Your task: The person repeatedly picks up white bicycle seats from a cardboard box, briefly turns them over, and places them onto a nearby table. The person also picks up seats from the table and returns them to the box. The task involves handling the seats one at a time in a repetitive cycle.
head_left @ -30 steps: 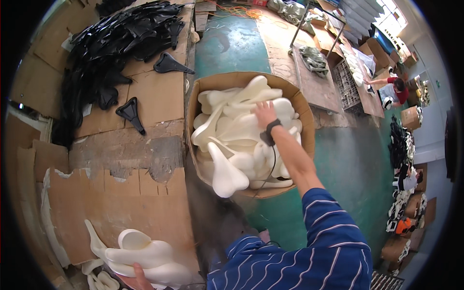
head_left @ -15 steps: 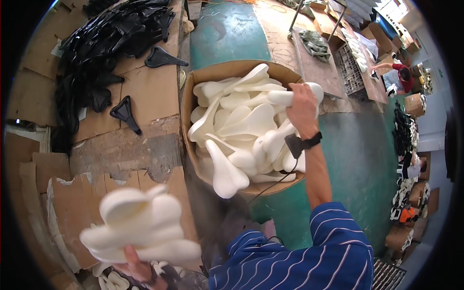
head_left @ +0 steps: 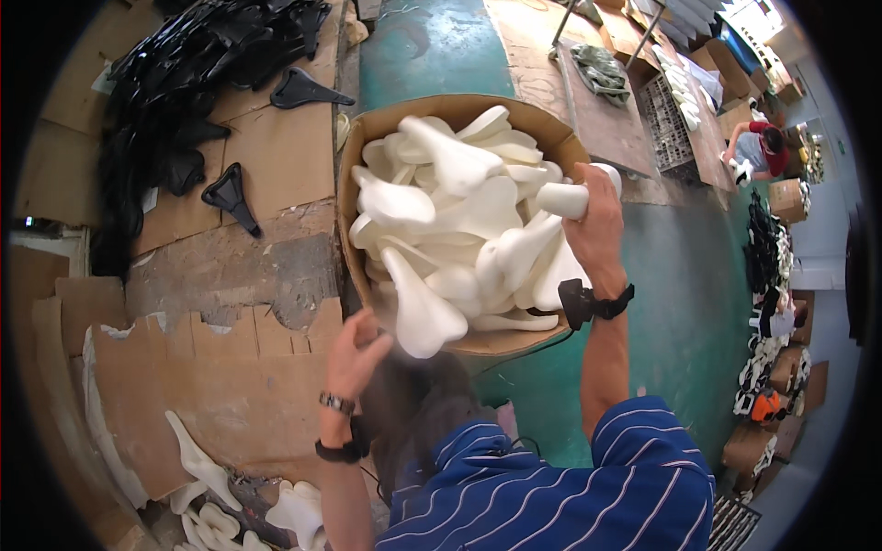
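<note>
A cardboard box [head_left: 356, 275] holds a heap of white foam bicycle saddle pads [head_left: 473, 216]. My right hand [head_left: 597, 220] is closed around a white saddle pad [head_left: 562, 200] at the box's right rim; white foam shows on both sides of my fingers. By the box's near left corner, my left hand [head_left: 354, 358] holds nothing, its fingers loosely curled and thumb apart. Close beside it, one saddle pad [head_left: 423, 312] hangs over the near rim. Two pads, one narrow [head_left: 452, 156] and one broader [head_left: 395, 200], lie on top of the heap.
Black saddles [head_left: 197, 92] pile up at the far left, with a single black saddle [head_left: 232, 197] on the cardboard. More white pads [head_left: 211, 523] lie at the lower left. A wooden board [head_left: 602, 119] stands beyond the box. People [head_left: 758, 151] work at far right.
The stack of white pads has left my left hand, which moved right and up to the box. More pads now top the heap. My right hand keeps its hold, slightly lower and further right.
</note>
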{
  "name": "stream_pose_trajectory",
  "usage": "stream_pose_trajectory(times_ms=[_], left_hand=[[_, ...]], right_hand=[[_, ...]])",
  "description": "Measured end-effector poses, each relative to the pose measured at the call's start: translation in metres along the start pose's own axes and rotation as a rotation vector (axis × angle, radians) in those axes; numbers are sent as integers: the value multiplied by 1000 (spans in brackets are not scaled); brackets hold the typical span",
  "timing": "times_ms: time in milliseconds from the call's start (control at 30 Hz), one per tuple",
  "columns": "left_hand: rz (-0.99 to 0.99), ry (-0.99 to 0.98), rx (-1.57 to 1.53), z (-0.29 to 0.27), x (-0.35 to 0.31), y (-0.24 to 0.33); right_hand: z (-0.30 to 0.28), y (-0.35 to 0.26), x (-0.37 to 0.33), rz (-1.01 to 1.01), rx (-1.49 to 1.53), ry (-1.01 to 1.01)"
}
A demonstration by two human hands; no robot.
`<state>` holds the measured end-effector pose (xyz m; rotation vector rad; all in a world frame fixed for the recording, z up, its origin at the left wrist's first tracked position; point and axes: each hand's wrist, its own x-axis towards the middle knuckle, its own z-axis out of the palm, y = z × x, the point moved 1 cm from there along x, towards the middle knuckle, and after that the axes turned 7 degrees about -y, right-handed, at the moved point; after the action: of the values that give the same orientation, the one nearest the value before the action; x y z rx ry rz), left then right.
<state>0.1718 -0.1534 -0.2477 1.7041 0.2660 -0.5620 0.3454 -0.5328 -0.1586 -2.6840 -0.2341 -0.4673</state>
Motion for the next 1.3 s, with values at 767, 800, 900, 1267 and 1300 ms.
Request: stream_pose_trajectory(times_ms=[767,800,900,1267,1300], left_hand=[[-431,588,-467,21,-308,-252],[-416,577,-422,20,-311,-249],[-355,638,-398,21,-325,-258],[-332,647,-376,11,-324,-267],[-325,645,-355,10,-323,-266]], right_hand=[[227,-116,-135,56,962,-524],[223,-105,-128,14,823,-490],[164,-69,-86,3,553,-473],[36,-73,-44,112,598,-138],[35,-80,-45,162,668,-77]])
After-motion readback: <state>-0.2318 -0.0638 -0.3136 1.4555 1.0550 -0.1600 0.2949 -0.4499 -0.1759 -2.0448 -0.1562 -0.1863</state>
